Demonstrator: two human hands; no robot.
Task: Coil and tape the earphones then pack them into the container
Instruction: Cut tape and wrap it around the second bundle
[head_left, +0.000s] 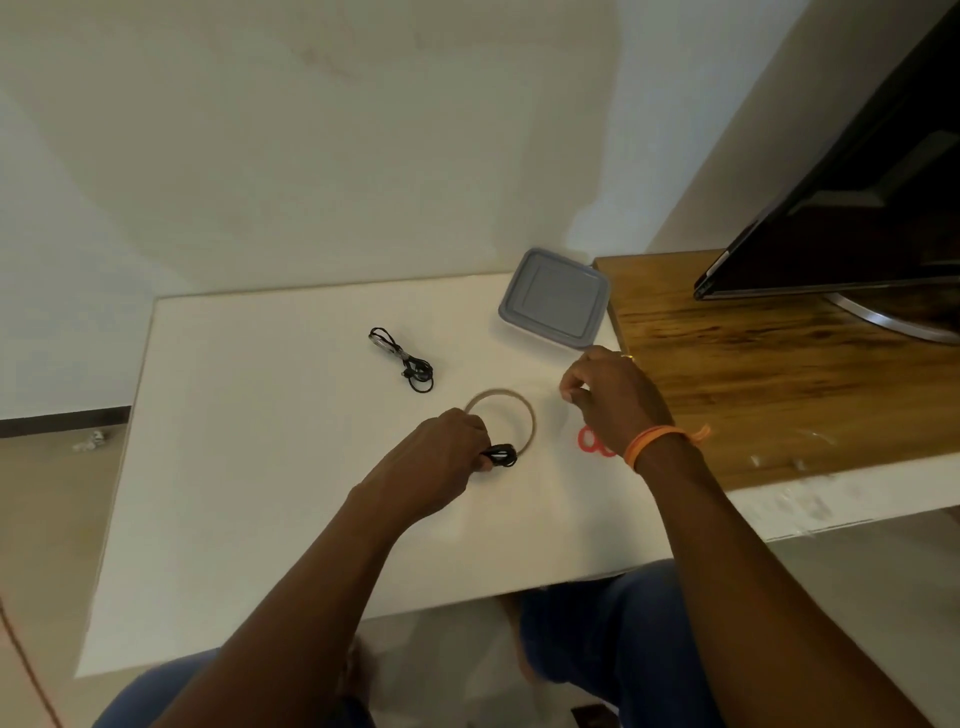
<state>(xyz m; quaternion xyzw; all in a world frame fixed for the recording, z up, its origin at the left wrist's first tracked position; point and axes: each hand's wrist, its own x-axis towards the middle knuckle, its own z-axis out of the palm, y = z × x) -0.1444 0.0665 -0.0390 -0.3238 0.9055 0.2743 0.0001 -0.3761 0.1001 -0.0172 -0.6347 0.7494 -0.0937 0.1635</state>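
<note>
Head view, read left to right. A second set of black earphones (401, 359) lies loosely bundled on the white table (249, 467), apart from both hands and not yet taped. The left hand (441, 457) grips a small coil of black earphones (501, 455), fingers curled round it, just at the near rim of the tape roll (502, 421), which lies flat on the table. The right hand (613, 400) hovers just right of the roll with thumb and fingertips pinched together; a strip of clear tape may be held there, but none can be made out. Red scissors (595, 441) lie partly hidden under the right wrist. The grey container (556, 297), lid on, stands at the far right corner of the table, beside the wooden counter (779, 374).

Judged risks: the coil may spring open if the left grip relaxes before tape goes round it; clear tape may fold onto itself or stick to the fingers; the closed lid must come off before packing, which calls for a free hand.
</note>
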